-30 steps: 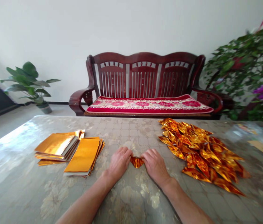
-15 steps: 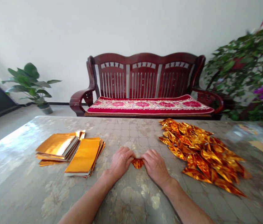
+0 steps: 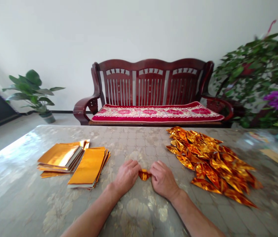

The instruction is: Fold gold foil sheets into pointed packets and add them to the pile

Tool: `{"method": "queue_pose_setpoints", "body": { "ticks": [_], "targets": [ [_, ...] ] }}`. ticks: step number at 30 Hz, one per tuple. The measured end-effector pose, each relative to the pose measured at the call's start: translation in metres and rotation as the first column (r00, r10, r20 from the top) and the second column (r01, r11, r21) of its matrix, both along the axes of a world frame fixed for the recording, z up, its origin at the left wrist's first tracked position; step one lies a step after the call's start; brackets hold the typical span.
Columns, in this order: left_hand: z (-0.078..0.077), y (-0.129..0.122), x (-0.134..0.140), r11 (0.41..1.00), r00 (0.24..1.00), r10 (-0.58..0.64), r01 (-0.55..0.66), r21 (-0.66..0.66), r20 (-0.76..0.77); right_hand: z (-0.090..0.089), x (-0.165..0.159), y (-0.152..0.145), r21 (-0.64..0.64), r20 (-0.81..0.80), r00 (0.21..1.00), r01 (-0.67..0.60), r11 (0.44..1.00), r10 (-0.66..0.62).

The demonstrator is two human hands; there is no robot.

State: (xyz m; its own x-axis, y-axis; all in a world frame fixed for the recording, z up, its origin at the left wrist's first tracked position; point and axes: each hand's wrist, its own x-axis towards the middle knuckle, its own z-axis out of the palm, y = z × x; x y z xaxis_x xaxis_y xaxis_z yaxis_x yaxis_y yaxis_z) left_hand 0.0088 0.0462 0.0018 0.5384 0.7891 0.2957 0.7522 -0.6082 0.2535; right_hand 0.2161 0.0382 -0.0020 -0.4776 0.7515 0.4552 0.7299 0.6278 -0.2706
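Between my hands is a small piece of folded gold foil paper (image 3: 144, 174), with its ends hidden under my fingers. My left hand (image 3: 128, 174) is closed on its left end, and my right hand (image 3: 163, 177) pinches the right end. To the left lie flat sheets of gold foil paper in two stacks, a farther stack (image 3: 57, 154) and a nearer stack (image 3: 87, 166) overlapping beside it. On the right is a heap of folded gold foil pieces (image 3: 210, 161) with pointed ends.
A patterned cover lies over the table (image 3: 134, 210). At the right edge are a clear plastic bag (image 3: 257, 139) and some cardboard (image 3: 275, 159). Beyond the table stands a wooden bench (image 3: 151, 85), with a potted plant (image 3: 36, 92) to the left and leafy plants (image 3: 254, 69) to the right.
The foil piece has changed shape slightly, from a fan-like curve to a more compact form. Both hands stay gripping its ends, the right one turned a little. The view has shifted slightly.
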Motion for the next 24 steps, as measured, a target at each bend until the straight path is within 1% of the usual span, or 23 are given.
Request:
{"method": "queue_pose_setpoints", "body": {
  "ticks": [2, 5, 8, 10, 12, 15, 18, 21, 24],
  "targets": [
    [0.002, -0.005, -0.001, 1.000, 1.000, -0.012, 0.012, -0.007, -0.010, 0.002, 0.000, -0.002, -0.019, -0.012, 1.000, -0.018, 1.000, 0.017],
    [0.005, -0.017, 0.000, 1.000, 0.999, 0.019, -0.019, 0.001, -0.040, 0.005, 0.000, -0.003, -0.071, -0.040, 0.999, -0.008, 0.997, 0.005],
    [0.007, -0.025, 0.005, 0.998, 0.995, 0.058, -0.059, -0.007, -0.087, 0.005, 0.000, -0.002, -0.126, -0.051, 0.997, 0.057, 0.990, -0.064],
    [0.008, -0.027, 0.009, 0.995, 0.991, 0.083, -0.088, -0.044, -0.108, 0.004, 0.000, -0.001, -0.156, -0.045, 0.992, 0.110, 0.982, -0.118],
    [0.009, -0.026, 0.013, 0.985, 0.986, 0.140, -0.148, -0.092, -0.094, 0.003, 0.000, 0.000, -0.191, -0.042, 0.989, 0.134, 0.972, -0.144],
    [0.011, -0.022, 0.015, 0.959, 0.973, 0.230, -0.231, -0.163, -0.029, 0.005, 0.002, 0.000, -0.238, -0.042, 0.991, 0.114, 0.964, -0.128],
    [0.013, -0.019, 0.014, 0.940, 0.961, 0.276, -0.268, -0.210, 0.008, 0.010, 0.003, -0.001, -0.249, -0.014, 0.994, 0.101, 0.963, -0.108],
    [0.015, -0.017, 0.012, 0.922, 0.946, 0.323, -0.317, -0.222, -0.008, 0.013, 0.002, -0.003, -0.251, 0.027, 0.996, 0.090, 0.964, -0.086],
    [0.017, -0.016, 0.010, 0.897, 0.925, 0.374, -0.379, -0.225, -0.065, 0.014, 0.001, -0.004, -0.271, 0.054, 0.996, 0.084, 0.959, -0.072]
  ]
}}
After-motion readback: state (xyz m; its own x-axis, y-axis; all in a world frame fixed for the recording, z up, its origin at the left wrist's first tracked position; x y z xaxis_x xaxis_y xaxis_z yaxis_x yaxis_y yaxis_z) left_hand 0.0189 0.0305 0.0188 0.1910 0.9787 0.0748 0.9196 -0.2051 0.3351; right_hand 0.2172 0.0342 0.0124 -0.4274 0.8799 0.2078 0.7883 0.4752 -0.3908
